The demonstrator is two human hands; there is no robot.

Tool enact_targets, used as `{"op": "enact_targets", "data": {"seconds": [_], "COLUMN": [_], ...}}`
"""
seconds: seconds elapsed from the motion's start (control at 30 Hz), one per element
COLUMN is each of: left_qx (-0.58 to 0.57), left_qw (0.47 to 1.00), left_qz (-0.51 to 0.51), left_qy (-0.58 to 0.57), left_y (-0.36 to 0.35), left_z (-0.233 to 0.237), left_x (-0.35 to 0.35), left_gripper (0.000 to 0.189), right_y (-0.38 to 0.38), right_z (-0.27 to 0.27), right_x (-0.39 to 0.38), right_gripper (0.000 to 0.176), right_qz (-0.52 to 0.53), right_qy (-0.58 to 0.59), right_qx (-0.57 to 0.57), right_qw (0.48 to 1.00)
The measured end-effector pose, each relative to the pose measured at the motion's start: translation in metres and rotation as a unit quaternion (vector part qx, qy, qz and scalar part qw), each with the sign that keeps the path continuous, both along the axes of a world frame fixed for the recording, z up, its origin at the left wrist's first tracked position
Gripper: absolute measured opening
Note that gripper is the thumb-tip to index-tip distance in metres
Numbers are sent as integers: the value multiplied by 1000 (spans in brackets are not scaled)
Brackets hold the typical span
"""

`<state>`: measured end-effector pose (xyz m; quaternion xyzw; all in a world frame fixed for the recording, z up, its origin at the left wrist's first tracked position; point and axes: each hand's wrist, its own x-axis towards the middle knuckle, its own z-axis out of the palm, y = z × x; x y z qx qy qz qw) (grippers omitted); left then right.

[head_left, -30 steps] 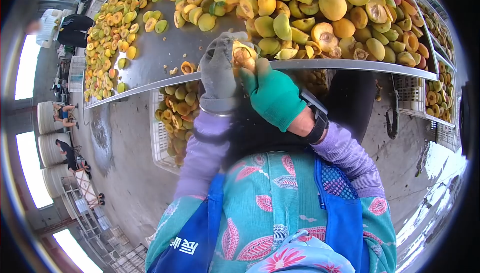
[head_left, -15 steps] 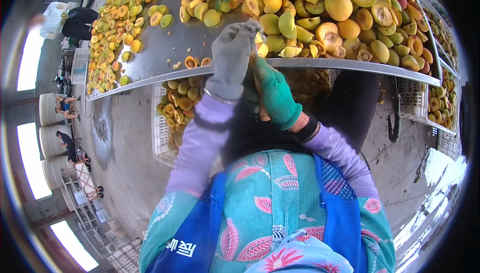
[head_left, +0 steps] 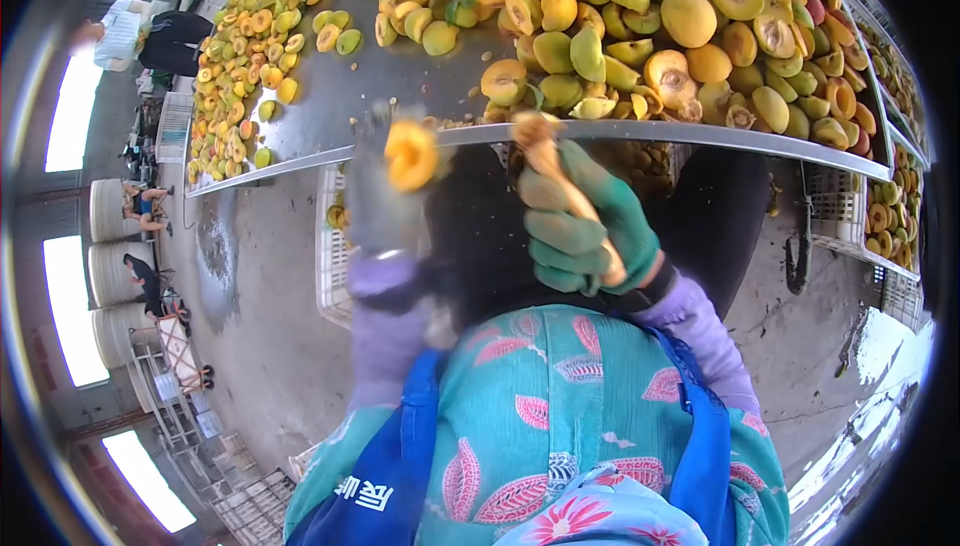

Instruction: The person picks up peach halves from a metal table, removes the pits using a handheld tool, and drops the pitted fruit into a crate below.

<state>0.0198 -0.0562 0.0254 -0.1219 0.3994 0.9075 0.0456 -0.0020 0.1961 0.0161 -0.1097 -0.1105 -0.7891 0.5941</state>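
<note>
My left hand (head_left: 378, 211), in a grey glove and smeared by motion, holds a hollowed yellow peach half (head_left: 410, 156) just before the metal table's near edge. In a green glove, my right hand (head_left: 590, 221) is closed around a wooden-handled tool (head_left: 575, 191), tilted with its upper end toward the table. A brown lump, perhaps a peach pit (head_left: 535, 128), sits at that upper end; the tool's working tip is hidden. Beyond both hands, many peach halves (head_left: 690, 21) are heaped on the metal table (head_left: 340, 96), with small scraps among them.
The table's raised metal rim (head_left: 690, 133) runs across in front of me. Below it on the left stands a white crate (head_left: 332, 246) with peach halves. More fruit-filled crates (head_left: 840, 206) are on the right. Another person (head_left: 150, 36) is at the far left.
My hands have moved apart. The left swung left and toward me with the hollowed peach half; the right came back slightly and turned, showing the tool's handle.
</note>
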Motion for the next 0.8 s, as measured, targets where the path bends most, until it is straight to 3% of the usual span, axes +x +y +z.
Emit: {"op": "enact_targets", "data": {"seconds": [0.03, 0.07, 0.17, 0.23, 0.27, 0.33, 0.37, 0.43, 0.5, 0.6, 0.67, 0.73, 0.8], "left_qx": [-390, -713, -788, -776, -830, -845, -821, -732, -576, -437, -178, -344, -395], "left_qw": [916, 678, 590, 627, 532, 455, 485, 614, 790, 888, 974, 930, 909], "left_qz": [-32, -53, -106, -60, -135, -243, -279, -287, -211, -81, -35, -24, -6], "left_qy": [-92, -169, -138, 21, 97, 143, 112, 64, 22, 121, 132, 130, 131], "left_y": [-29, -48, -40, -12, -15, 1, 23, 39, 35, 41, 58, 66, 73], "left_z": [13, 21, 43, 32, -1, -28, -15, -4, 2, -20, -16, -8, -3], "left_x": [8, 10, -35, -79, -113, -141, -143, -132, -109, -73, -57, -52, -47], "left_gripper": [35, 36, 29, 30, 31, 32, 32, 32, 32, 35, 36, 34, 33], "right_y": [13, 11, -2, -10, -14, -16, -17, -23, -32, -36, -36, -32, -29], "right_z": [1, -24, -43, -31, -18, -18, -14, -5, -25, -28, -21, -17, -14], "right_x": [2, -3, 3, 0, -3, -9, -11, -12, -19, -26, -23, -17, -11], "right_gripper": [38, 38, 39, 39, 40, 37, 35, 31, 36, 37, 36, 35, 35], "right_qz": [-30, -38, -21, -50, -87, -174, -212, -282, -368, -407, -404, -403, -408], "right_qy": [-19, -45, -49, 3, 37, 98, 119, 156, 307, 483, 498, 516, 536], "right_qx": [113, 152, 277, 357, 393, 449, 474, 519, 570, 610, 607, 615, 628], "right_qw": [993, 987, 959, 933, 914, 871, 846, 792, 668, 479, 469, 439, 391]}}
